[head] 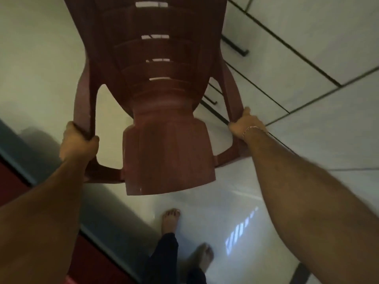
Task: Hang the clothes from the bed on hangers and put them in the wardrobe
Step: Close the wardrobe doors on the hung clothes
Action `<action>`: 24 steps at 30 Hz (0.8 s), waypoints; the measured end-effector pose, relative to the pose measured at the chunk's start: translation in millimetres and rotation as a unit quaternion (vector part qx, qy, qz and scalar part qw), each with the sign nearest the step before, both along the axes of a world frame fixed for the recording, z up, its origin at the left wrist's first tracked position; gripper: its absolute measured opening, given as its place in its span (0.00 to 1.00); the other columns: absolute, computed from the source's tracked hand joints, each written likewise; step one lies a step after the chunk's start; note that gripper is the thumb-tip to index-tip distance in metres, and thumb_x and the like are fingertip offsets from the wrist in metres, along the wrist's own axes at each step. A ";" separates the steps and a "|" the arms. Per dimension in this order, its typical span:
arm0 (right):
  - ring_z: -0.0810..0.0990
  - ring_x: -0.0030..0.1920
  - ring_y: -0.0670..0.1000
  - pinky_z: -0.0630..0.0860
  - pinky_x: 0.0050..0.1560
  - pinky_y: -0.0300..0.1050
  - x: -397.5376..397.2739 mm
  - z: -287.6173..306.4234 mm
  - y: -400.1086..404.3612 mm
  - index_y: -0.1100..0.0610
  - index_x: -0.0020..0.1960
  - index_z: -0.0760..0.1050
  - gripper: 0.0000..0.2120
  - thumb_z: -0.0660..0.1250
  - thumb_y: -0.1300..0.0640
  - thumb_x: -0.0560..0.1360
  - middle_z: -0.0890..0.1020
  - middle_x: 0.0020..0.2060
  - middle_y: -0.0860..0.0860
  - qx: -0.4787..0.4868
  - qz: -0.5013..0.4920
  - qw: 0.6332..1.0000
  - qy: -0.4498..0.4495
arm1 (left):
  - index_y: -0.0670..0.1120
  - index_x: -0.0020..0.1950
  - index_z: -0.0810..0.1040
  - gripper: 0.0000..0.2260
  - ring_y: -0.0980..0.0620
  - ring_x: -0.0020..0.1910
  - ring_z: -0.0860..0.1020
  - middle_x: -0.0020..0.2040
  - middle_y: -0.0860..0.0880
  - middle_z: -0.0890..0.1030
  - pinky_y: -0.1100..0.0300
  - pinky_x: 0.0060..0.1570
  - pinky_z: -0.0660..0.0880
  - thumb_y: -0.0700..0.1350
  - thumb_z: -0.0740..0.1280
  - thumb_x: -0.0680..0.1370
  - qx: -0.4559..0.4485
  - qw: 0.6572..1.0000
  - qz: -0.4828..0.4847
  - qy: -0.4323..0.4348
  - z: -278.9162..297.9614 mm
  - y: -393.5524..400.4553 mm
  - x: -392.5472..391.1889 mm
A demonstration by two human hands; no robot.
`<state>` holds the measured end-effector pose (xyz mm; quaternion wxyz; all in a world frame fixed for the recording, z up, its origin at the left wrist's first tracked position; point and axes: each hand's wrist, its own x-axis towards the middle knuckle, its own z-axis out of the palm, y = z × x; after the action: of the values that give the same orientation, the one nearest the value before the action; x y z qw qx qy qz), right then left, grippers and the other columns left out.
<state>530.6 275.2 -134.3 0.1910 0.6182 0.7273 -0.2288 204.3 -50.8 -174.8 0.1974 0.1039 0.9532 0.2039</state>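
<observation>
Above the pale glossy floor (256,201), a reddish-brown plastic armchair (164,119) hung in the air, carried between the person's two bare arms with its slatted back pointing away from the camera and its seat end nearest. The left hand (79,143) was clenched round the left armrest, fingers wrapped over the rail and thumb beneath. The right hand (245,125) grasped the right armrest in the same way, and a thin bracelet (251,129) sat on that wrist. Below the chair, two bare feet stood on the floor, the forward foot (171,220) ahead of the other, with dark trouser legs (164,257) above them. To the right ran a white wardrobe (297,48) with dark seams between its doors and long dark bar handles (235,45). At the lower left, a grey edge bordered a dark red surface (12,181); the picture was too blurred to tell what it was. Neither clothes nor hangers showed anywhere, so their place could not be told.
</observation>
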 end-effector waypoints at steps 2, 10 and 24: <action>0.74 0.69 0.64 0.72 0.68 0.57 61.3 8.5 -19.6 0.58 0.81 0.56 0.38 0.66 0.42 0.79 0.74 0.72 0.61 -0.011 -0.076 0.997 0.003 | 0.44 0.69 0.68 0.24 0.31 0.55 0.78 0.59 0.40 0.78 0.38 0.55 0.75 0.43 0.73 0.76 0.003 0.998 -0.060 0.001 5.9 18.9 28.1; 0.79 0.45 0.57 0.79 0.53 0.47 327.3 19.7 -164.1 0.60 0.61 0.78 0.23 0.70 0.42 0.78 0.82 0.50 0.57 -0.067 -0.316 0.946 -0.029 | 0.49 0.63 0.68 0.21 0.32 0.52 0.80 0.56 0.42 0.80 0.41 0.48 0.77 0.48 0.73 0.74 -0.013 0.935 -0.354 0.001 15.7 114.4 191.4; 0.81 0.59 0.59 0.79 0.58 0.50 609.7 4.5 -394.6 0.58 0.63 0.78 0.24 0.68 0.40 0.78 0.83 0.60 0.56 -0.021 -0.698 0.715 -0.036 | 0.45 0.66 0.71 0.24 0.32 0.58 0.77 0.57 0.38 0.80 0.41 0.54 0.76 0.47 0.75 0.73 0.037 0.632 -0.774 0.003 -9.8 314.1 651.0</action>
<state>1140.3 -119.4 -129.8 0.0160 0.9539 0.0761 -0.2900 855.3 263.4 -184.7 0.2764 0.8111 0.5154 0.0112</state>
